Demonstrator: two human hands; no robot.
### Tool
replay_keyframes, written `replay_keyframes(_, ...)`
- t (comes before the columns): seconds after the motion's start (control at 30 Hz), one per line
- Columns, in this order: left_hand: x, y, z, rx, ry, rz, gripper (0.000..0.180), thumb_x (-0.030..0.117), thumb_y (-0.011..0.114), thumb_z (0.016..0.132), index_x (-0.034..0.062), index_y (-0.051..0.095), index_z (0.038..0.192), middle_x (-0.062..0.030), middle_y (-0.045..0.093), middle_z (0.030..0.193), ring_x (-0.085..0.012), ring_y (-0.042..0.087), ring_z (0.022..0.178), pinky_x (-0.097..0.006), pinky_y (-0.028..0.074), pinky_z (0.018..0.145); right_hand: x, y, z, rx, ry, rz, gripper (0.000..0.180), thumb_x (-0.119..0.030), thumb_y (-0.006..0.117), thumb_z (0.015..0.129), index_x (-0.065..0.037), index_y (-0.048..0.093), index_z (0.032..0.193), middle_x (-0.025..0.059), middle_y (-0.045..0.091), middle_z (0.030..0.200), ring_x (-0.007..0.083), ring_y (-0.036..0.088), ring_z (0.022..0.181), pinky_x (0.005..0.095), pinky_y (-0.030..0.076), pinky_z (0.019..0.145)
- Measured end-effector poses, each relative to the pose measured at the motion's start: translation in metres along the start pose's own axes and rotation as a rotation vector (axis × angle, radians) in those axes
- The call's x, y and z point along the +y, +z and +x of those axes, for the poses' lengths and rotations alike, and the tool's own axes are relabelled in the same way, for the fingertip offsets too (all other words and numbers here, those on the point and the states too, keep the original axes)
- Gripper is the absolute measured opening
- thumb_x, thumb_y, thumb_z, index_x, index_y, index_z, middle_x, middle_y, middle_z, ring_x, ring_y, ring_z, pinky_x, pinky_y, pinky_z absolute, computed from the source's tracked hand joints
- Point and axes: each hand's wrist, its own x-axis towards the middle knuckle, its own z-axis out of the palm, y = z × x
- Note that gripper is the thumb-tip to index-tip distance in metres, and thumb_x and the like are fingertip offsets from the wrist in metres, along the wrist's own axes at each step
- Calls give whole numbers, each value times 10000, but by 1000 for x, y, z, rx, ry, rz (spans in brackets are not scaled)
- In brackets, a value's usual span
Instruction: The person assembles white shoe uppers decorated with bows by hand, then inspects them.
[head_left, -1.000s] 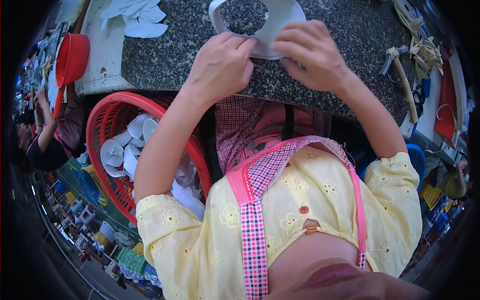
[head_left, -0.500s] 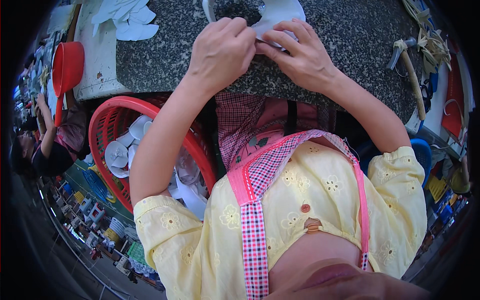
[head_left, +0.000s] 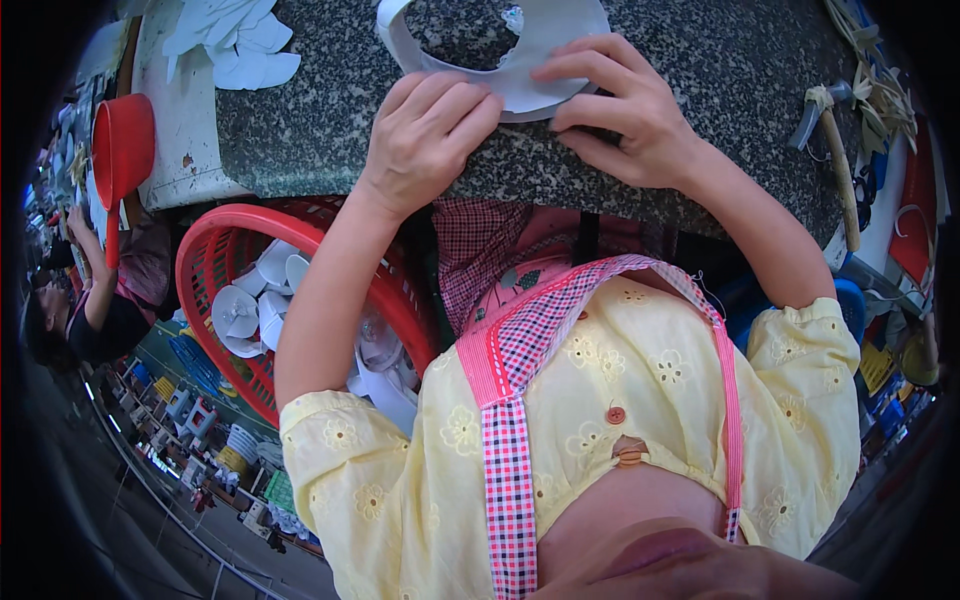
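The head view looks down on a speckled grey stone slab [head_left: 700, 60] where both hands work a curved white cut-out piece [head_left: 530, 80], a flat ring-like band lying on the slab at its near edge. The left hand [head_left: 425, 135] lies palm down with its fingers curled and pressed onto the lower left part of the piece. The right hand [head_left: 620, 115] rests on the lower right part, fingers bent, the fingertips [head_left: 555, 75] pinning the white band against the stone. Both hands touch the piece and sit close together, nearly meeting.

Below the slab's edge, to the person's left, stands a red plastic basket [head_left: 215, 260] with slotted walls. It holds a heap of white shaped pieces [head_left: 250, 305], some cup-like, some flat, piled partly under the left forearm. Farther left, a red scoop-shaped container [head_left: 122, 145] sits beside a pale board [head_left: 185, 140]; what it holds cannot be seen. A pile of white flat cut-outs [head_left: 235, 40] lies at the slab's far left corner. On the right side of the slab lies a hammer [head_left: 835, 150] with a wooden handle, well apart from the hands. Another person [head_left: 85, 310] sits at the far left edge.
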Motion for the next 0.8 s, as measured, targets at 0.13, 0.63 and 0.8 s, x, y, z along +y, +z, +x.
replay_keyframes(0.13, -5, -7, -1, -109, 61, -37, 239, 101, 568, 665, 75, 602, 900, -16, 584, 946, -165, 565, 872, -304, 442, 757, -8, 6, 3, -24, 86, -57, 335, -93, 674, 602, -150, 641, 930, 0, 531, 1042, 232, 481, 998, 365, 420, 850)
replay_keyframes(0.63, 28, -21, -8, -270, -177, 147, 421, 54, 524, 695, 90, 577, 1110, -19, 568, 1112, -148, 545, 1027, -524, 246, 990, -26, -16, -26, -177, 44, -331, 321, -119, 665, 682, -79, 625, 998, 55, 545, 1039, 224, 526, 974, 386, 433, 872)
replay_keyframes(0.8, 33, -19, 23, -372, -243, 159, 459, 44, 503, 704, 123, 534, 1155, 8, 555, 1114, -142, 530, 1037, -573, 126, 1024, -5, -46, -18, 17, 94, -223, 417, -27, 655, 655, -79, 586, 1063, 90, 562, 1047, 279, 509, 1046, 372, 437, 867)
